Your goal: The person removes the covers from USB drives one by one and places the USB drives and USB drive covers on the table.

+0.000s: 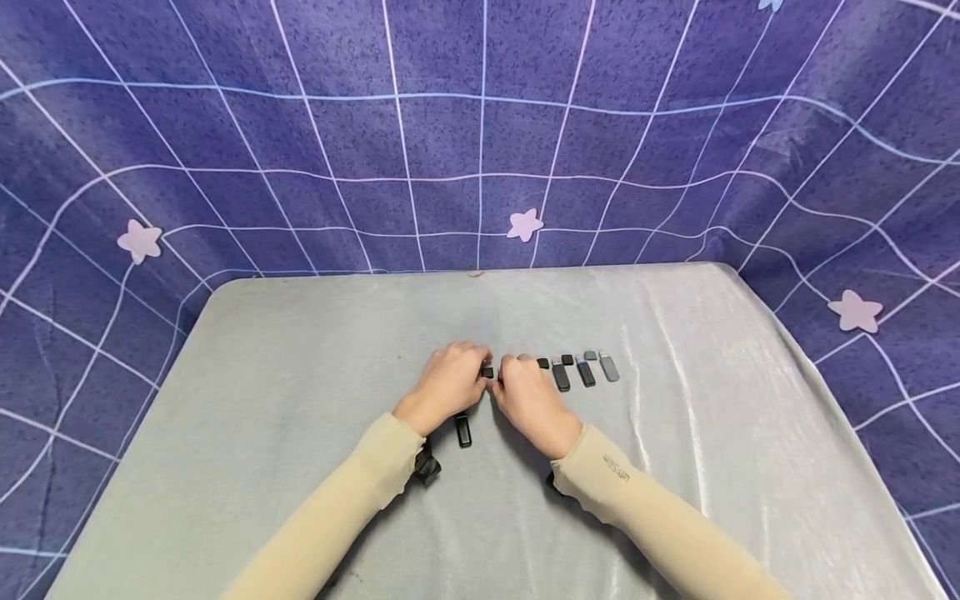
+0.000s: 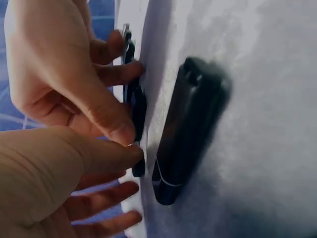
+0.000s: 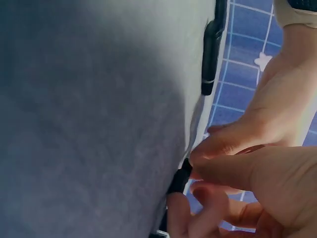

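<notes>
Both hands meet over the table. My left hand (image 1: 453, 379) pinches a small black USB drive (image 1: 487, 372) at its fingertips; a pale metallic bit shows at its top. My right hand (image 1: 534, 404) comes in from the other side, its thumb tip against the left one. In the right wrist view, the right thumb and fingers close about a short black piece (image 3: 181, 179), part of it hidden by the fingers. A capped black USB drive (image 2: 190, 129) lies below the left hand, touched by neither. In the right wrist view it appears as a dark stick (image 3: 210, 59).
Right of the hands lie uncapped drives in a row: a black one (image 1: 561, 375), another black one (image 1: 586, 372) and a grey one (image 1: 609, 367). Loose caps (image 1: 567, 360) sit beside them. A grey cloth (image 1: 315, 375) covers the table; a purple curtain (image 1: 442, 142) hangs behind.
</notes>
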A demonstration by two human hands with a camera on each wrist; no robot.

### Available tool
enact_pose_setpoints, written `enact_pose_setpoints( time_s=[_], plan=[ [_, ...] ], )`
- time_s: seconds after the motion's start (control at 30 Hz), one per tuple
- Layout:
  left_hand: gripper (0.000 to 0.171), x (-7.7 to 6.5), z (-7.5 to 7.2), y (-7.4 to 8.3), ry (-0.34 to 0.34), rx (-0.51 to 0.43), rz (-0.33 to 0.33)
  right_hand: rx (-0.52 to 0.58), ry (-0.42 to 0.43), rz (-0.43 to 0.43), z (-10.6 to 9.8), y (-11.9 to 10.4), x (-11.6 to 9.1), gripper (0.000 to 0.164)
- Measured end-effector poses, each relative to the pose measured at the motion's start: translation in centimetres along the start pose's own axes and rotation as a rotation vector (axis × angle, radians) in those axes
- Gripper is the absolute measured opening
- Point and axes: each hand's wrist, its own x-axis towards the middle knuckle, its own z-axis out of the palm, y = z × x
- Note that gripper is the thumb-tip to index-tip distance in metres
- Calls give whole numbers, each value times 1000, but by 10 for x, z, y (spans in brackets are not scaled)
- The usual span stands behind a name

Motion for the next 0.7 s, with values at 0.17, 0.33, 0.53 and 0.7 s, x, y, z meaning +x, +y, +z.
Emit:
enact_pose_setpoints(
  time_s=[0.17, 0.33, 0.53, 0.7],
  plan=[
    [49, -21, -9, 6, -5, 67, 38, -41, 4, 17, -11, -3, -16, 15],
    [68, -47, -19, 9, -31, 43, 78, -24, 72, -159, -23, 5, -37, 20],
    [78, -79, -24, 10, 27, 39, 131, 38, 88, -328, -36, 13, -61, 38],
    [82, -109, -22, 12, 48, 86, 151, 66, 33, -361, -44, 14, -81, 55]
  ],
)
